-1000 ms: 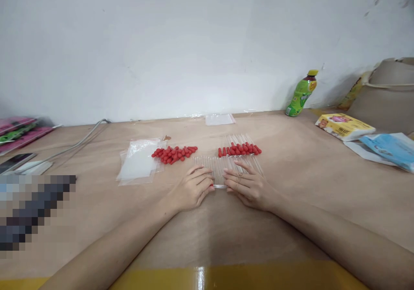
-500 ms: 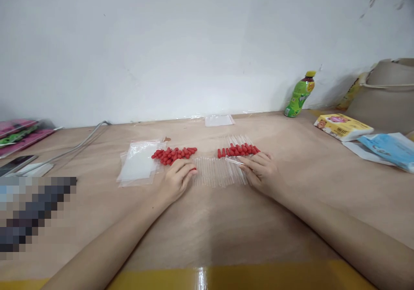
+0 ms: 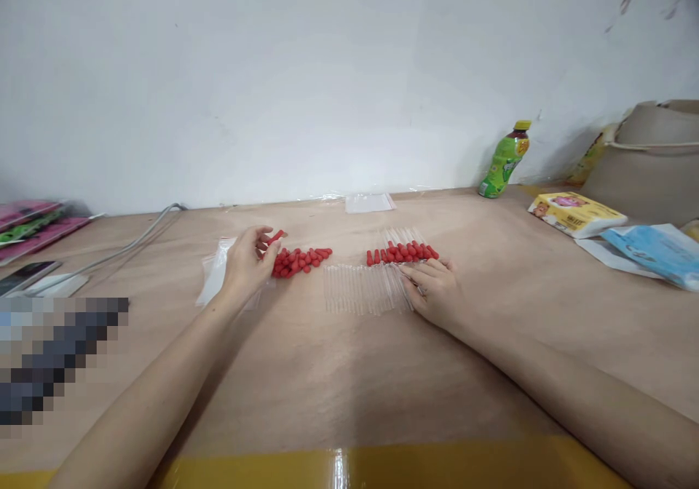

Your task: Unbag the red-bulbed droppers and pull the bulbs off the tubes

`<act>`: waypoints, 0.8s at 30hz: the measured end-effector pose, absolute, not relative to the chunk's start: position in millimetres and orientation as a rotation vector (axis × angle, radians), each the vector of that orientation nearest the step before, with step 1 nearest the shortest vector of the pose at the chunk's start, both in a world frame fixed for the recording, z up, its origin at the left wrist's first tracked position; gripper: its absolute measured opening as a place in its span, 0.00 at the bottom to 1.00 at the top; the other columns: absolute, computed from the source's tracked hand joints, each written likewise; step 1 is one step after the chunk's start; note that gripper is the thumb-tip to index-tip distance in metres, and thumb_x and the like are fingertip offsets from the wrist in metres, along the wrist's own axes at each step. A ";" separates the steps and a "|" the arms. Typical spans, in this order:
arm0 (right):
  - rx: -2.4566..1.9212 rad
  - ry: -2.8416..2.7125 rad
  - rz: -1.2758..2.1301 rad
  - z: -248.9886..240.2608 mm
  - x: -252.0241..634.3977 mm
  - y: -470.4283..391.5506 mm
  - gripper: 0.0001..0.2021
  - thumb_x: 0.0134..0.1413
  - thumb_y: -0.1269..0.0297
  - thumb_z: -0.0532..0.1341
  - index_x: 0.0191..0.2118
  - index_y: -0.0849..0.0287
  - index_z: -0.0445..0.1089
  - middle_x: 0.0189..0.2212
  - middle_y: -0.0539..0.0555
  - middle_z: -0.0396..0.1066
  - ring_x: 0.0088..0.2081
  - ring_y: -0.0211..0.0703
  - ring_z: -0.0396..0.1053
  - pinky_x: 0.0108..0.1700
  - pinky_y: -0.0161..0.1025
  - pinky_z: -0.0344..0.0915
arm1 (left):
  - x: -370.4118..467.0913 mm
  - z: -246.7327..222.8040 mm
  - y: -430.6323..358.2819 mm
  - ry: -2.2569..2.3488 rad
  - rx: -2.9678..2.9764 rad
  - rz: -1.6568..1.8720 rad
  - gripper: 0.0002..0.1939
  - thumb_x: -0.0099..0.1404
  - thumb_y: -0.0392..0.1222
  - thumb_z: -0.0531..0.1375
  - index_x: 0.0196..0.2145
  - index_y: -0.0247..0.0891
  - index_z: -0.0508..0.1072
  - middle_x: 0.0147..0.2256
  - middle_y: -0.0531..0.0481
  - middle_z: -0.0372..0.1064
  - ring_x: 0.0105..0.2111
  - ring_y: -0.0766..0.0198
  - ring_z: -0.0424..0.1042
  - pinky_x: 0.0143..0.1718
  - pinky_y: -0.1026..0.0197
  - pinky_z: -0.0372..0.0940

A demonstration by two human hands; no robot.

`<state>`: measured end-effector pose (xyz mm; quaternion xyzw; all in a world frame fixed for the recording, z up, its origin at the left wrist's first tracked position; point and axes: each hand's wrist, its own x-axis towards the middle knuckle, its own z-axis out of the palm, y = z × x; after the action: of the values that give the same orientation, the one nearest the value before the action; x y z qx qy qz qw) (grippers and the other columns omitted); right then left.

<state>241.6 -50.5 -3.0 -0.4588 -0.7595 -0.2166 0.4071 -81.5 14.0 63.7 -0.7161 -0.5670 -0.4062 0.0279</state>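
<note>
Between the thumb and fingers of my left hand (image 3: 250, 262) is a red rubber bulb (image 3: 276, 237), at the left end of a loose pile of red bulbs (image 3: 300, 260). My right hand (image 3: 437, 291) has its fingers closed at the right end of a row of clear thin tubes (image 3: 357, 289); what they pinch is too small to make out. Just beyond the tubes lies a row of red bulbs (image 3: 401, 252), with clear tube ends (image 3: 404, 235) sticking out behind it. Clear plastic bags (image 3: 214, 279) lie partly hidden under my left hand.
A small plastic bag (image 3: 370, 203) lies by the wall. At the right are a green bottle (image 3: 503, 161), a yellow tissue pack (image 3: 579, 214), a blue packet (image 3: 652, 250) and a grey bag (image 3: 647, 161). A cable (image 3: 136, 238) and a phone (image 3: 27, 278) are at the left.
My left hand has moved left and away from me, from the tubes to the far side of the bulb pile, over the bags. My right hand has shifted slightly left.
</note>
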 end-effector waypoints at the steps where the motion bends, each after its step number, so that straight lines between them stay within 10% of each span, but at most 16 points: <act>1: -1.162 -1.935 -0.544 -2.9 240.8 -51.0 0.08 0.53 0.68 0.56 0.35 0.58 0.73 0.22 0.50 0.72 0.28 0.39 0.63 0.38 0.40 0.51 | -84.5 64.4 15.8 -1.773 -2.207 -1.231 0.17 0.58 0.44 0.56 0.44 0.37 0.64 0.33 0.50 0.68 0.29 0.65 0.67 0.31 0.62 0.63; 13: -1.186 -2.125 -0.404 4.4 237.3 -57.9 0.19 0.49 0.48 0.58 0.40 0.58 0.71 0.28 0.54 0.69 0.33 0.43 0.62 0.42 0.44 0.51 | -70.4 56.0 12.6 -1.626 -2.304 -0.812 0.11 0.60 0.50 0.55 0.33 0.40 0.67 0.35 0.51 0.72 0.35 0.58 0.68 0.36 0.57 0.57; 24: -1.142 -2.112 -0.378 3.9 239.6 -60.9 0.19 0.49 0.49 0.58 0.40 0.58 0.71 0.29 0.53 0.69 0.34 0.43 0.62 0.44 0.45 0.51 | -44.9 59.7 28.7 -1.491 -2.308 -0.541 0.12 0.61 0.51 0.54 0.29 0.41 0.70 0.29 0.48 0.72 0.36 0.55 0.66 0.37 0.54 0.52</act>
<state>239.6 -60.9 3.9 -0.4404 -0.8145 -0.1460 0.3483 -44.9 28.7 59.7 -0.8122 -0.5247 -0.1904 0.1696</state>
